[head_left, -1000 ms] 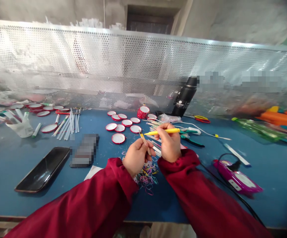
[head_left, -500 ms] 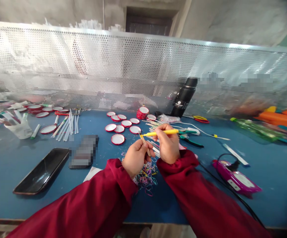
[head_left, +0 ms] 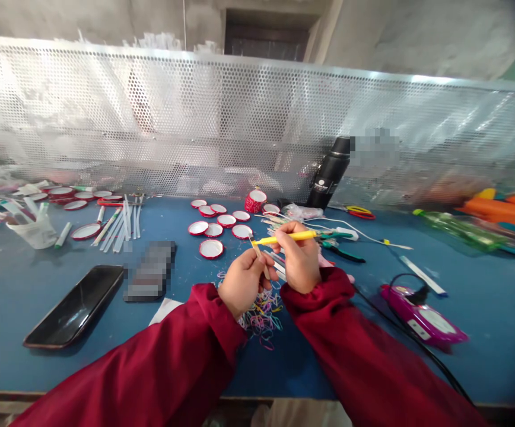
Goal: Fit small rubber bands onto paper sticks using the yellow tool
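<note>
My left hand (head_left: 241, 283) is closed, pinching a thin pale wooden stick (head_left: 258, 251) that slants up and left out of the fingers. A slim yellow pen-like tool (head_left: 303, 236) lies in the grip of my right hand (head_left: 299, 265), held almost level. Its narrow end points left and meets or overlaps the upper part of the stick; whether they touch I cannot tell. Below both hands is a loose heap of coloured rubber bands (head_left: 263, 325). Several red-rimmed round lids (head_left: 212, 248), white inside, lie just beyond the left hand.
A black tray (head_left: 76, 308) and a blurred-out dark flat object (head_left: 150, 271) lie on the left, near a white cup of markers (head_left: 35, 230) and translucent glue sticks (head_left: 115, 230). Green-handled pliers (head_left: 344, 254), a black flask (head_left: 330, 172) and a corded magenta device (head_left: 426, 317) are rightward.
My right hand has shifted slightly left with the yellow tool, whose narrow end sits a little further left at the stick. My left hand and the stick have hardly moved.
</note>
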Action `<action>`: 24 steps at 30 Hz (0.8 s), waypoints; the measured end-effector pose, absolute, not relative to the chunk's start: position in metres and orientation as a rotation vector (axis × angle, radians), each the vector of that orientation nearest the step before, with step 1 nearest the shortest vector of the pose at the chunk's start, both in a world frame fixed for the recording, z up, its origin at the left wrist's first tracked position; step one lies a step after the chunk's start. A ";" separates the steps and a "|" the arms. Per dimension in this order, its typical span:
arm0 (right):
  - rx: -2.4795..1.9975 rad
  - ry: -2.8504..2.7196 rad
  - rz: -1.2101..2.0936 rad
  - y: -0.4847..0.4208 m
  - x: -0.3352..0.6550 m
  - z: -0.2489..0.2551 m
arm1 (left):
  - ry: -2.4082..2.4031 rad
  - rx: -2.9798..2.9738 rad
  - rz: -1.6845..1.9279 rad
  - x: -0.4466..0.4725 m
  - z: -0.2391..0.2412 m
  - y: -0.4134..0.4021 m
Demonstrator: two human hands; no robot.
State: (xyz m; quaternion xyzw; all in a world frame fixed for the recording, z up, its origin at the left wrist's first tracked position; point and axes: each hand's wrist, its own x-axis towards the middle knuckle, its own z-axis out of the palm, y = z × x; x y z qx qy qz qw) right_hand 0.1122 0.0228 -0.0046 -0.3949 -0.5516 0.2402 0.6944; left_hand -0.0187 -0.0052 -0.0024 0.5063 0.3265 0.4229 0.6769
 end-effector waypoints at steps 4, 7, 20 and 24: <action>-0.879 -1.195 0.521 0.024 0.114 -0.004 | 0.729 1.139 0.959 -0.019 -0.002 -0.005; -0.850 -1.207 0.539 0.024 0.113 -0.005 | 0.733 1.141 0.947 -0.019 -0.002 -0.005; -0.853 -1.216 0.542 0.023 0.113 -0.005 | 0.731 1.146 0.938 -0.020 0.000 -0.006; -0.911 -1.212 0.511 0.022 0.113 -0.003 | 0.748 1.128 0.938 -0.020 0.001 -0.006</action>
